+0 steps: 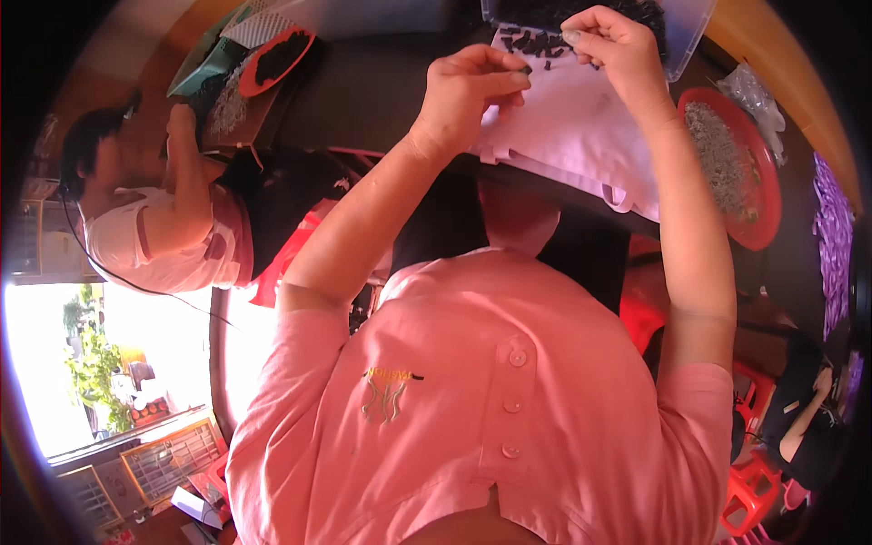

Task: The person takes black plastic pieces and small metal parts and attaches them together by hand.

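Note:
My left hand [468, 98] is closed in a pinch, with a small dark piece [526, 70] at its thumb and fingertips. To its right, my right hand [619, 56] is pinched shut above the pile; whatever it holds is hidden or too small to name. Several small dark pieces [536, 44] lie loose at the far end of a pale pink cloth [568, 127], which covers part of the dark table. Behind my right hand stands a clear plastic bin [698, 34] with more dark pieces in it.
On the right sits a red tray [767, 195] of thin grey pieces, beside a clear plastic bag [756, 100] and purple strips [831, 236]. At left, a co-worker [173, 213] sits near another red tray [307, 41] and a green basket [213, 59]. Red stools [749, 495] stand lower right.

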Motion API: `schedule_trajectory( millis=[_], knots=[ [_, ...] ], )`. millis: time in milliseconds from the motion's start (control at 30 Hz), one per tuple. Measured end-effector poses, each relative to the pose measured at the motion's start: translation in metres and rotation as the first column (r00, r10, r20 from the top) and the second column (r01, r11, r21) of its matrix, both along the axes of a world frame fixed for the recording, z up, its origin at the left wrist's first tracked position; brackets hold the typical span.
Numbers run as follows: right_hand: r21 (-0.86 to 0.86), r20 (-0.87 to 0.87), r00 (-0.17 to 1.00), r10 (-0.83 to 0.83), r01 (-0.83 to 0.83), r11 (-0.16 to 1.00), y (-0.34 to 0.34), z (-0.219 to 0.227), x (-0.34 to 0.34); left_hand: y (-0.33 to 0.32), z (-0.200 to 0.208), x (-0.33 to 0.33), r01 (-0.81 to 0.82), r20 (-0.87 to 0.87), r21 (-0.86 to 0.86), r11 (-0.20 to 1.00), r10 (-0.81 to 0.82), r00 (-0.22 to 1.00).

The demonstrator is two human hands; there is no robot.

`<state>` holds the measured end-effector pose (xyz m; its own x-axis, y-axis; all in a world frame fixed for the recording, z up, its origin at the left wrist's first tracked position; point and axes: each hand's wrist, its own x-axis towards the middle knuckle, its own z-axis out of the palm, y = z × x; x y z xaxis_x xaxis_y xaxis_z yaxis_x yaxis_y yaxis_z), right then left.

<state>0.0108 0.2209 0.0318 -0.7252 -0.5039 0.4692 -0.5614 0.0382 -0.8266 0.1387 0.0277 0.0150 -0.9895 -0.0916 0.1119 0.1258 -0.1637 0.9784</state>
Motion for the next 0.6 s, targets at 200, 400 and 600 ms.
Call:
schedule_trajectory(
  millis=[200, 400, 600],
  knots=[
    [0.076, 0.042, 0.999, -0.031, 0.028, 0.997, -0.001, 0.003, 0.011, -0.001, 0.003, -0.005, 0.135, 0.004, 0.285, 0.949, -0.142, 0.990],
    [0.003, 0.152, 0.985, -0.083, 0.084, 0.996, 0.003, 0.009, 0.017, 0.010, 0.007, -0.019, 0.173, -0.035, 0.363, 0.916, -0.172, 0.985],
    [-0.116, 0.125, 0.992, -0.012, 0.027, 0.993, -0.003, 0.022, 0.031, 0.020, 0.008, -0.038, 0.151, -0.018, 0.399, 0.904, -0.157, 0.988]
  ],
)
